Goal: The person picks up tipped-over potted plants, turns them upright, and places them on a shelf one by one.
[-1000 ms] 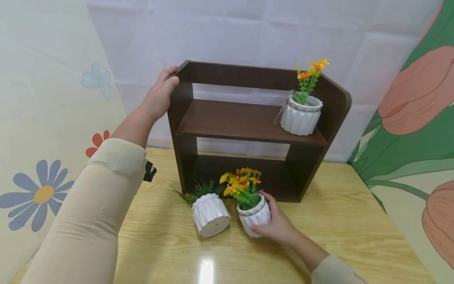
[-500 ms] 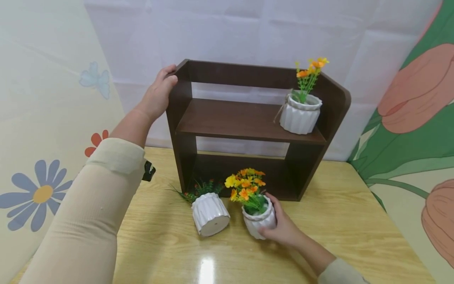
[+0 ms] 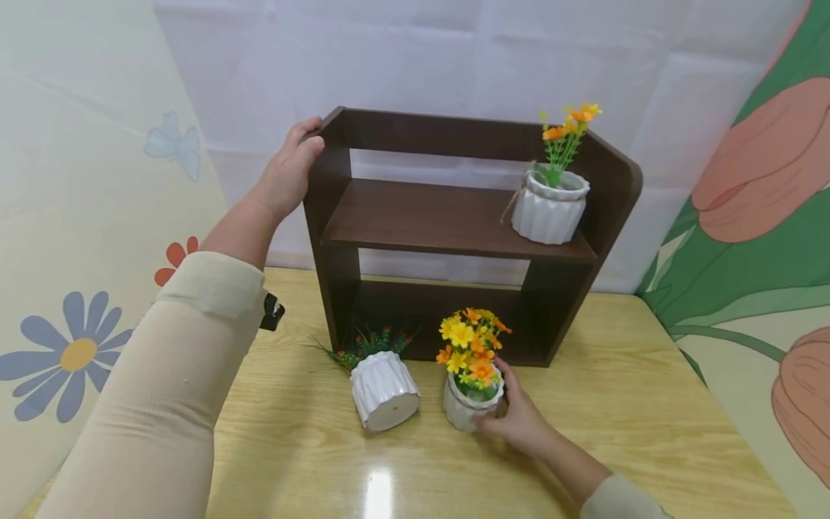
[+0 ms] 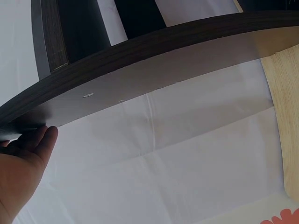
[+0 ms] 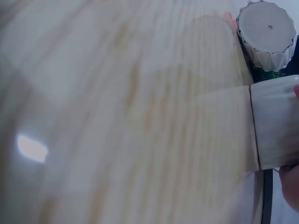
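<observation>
My left hand (image 3: 288, 169) grips the top left edge of a dark brown two-tier shelf (image 3: 421, 216); in the left wrist view its fingers (image 4: 46, 144) meet the side panel (image 4: 163, 72). My right hand (image 3: 521, 418) holds a white fluted flowerpot (image 3: 460, 411) with yellow and orange flowers from its right side. This pot stands upright on the table in front of the shelf, its base at the tabletop in the right wrist view. Left of it, another white flowerpot (image 3: 384, 389) with green foliage lies tipped, bottom toward me.
A third white flowerpot (image 3: 547, 213) with orange flowers stands at the right end of the upper shelf board. The wooden table (image 3: 311, 461) reaches back to a white cloth (image 3: 415, 58). A small black object (image 3: 273, 313) shows beside my left sleeve.
My right hand has moved the flowered pot slightly right and brought it from tilted to upright on the table. The left hand and the tipped pot have stayed in place.
</observation>
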Action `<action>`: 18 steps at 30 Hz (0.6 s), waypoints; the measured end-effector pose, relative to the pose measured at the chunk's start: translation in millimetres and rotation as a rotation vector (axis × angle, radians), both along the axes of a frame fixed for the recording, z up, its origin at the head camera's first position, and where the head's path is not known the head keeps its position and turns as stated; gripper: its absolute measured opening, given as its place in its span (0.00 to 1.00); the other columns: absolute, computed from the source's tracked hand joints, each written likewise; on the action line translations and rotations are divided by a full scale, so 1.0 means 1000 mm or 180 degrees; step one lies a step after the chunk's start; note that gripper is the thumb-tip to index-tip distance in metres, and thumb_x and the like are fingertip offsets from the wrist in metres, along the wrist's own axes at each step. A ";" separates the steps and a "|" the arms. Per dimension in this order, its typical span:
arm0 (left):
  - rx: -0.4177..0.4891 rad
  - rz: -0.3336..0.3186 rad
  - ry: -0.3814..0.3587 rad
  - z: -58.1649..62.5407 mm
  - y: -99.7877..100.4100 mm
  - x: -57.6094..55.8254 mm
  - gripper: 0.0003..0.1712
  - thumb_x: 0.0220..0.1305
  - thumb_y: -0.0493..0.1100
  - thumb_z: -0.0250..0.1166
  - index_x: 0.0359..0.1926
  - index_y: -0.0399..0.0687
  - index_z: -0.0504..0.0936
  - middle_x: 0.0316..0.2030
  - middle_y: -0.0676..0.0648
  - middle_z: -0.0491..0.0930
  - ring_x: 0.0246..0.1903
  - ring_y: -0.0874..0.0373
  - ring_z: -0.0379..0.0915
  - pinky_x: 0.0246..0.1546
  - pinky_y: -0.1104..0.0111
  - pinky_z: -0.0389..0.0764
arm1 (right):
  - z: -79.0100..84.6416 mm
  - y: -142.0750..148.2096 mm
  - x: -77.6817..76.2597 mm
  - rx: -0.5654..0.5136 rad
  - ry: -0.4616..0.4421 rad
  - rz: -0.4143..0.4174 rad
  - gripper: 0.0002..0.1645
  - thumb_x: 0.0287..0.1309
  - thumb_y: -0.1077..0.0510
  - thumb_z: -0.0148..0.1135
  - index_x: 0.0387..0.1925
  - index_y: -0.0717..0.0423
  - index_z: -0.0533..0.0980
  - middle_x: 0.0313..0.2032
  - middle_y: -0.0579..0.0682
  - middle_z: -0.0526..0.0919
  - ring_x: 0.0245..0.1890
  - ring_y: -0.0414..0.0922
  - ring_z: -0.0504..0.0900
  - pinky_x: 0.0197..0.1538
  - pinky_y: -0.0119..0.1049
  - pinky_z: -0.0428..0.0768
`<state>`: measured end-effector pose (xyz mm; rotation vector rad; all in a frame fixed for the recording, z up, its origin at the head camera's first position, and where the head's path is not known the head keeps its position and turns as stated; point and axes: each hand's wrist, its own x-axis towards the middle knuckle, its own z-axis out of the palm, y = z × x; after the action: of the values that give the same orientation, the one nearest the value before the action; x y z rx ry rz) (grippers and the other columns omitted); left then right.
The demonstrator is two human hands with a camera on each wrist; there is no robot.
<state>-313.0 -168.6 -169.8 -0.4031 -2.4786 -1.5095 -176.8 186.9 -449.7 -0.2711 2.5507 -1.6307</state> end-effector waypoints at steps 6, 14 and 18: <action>-0.0016 0.0009 -0.0030 0.000 0.000 0.000 0.34 0.73 0.58 0.33 0.78 0.61 0.43 0.73 0.40 0.54 0.65 0.45 0.55 0.68 0.52 0.53 | 0.000 0.000 0.000 -0.0018 0.0022 0.0019 0.66 0.40 0.63 0.75 0.75 0.55 0.45 0.73 0.70 0.52 0.72 0.67 0.53 0.71 0.66 0.44; -0.0018 0.0003 -0.0020 0.001 0.000 0.000 0.35 0.73 0.57 0.33 0.78 0.59 0.44 0.72 0.39 0.54 0.66 0.45 0.55 0.69 0.53 0.52 | -0.001 -0.002 0.000 -0.0085 -0.0119 -0.0056 0.70 0.37 0.60 0.80 0.76 0.49 0.44 0.74 0.66 0.53 0.73 0.66 0.53 0.71 0.66 0.42; -0.0037 0.0009 -0.0005 0.000 0.001 0.000 0.35 0.73 0.58 0.33 0.78 0.60 0.44 0.73 0.40 0.53 0.67 0.45 0.54 0.69 0.52 0.52 | -0.004 -0.005 0.000 -0.0212 -0.0234 -0.0192 0.71 0.37 0.59 0.82 0.76 0.47 0.44 0.74 0.64 0.53 0.74 0.64 0.51 0.72 0.65 0.43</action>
<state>-313.3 -168.1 -169.3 -0.4005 -2.4893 -1.4955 -176.9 181.5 -453.7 -0.1380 2.4771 -1.7154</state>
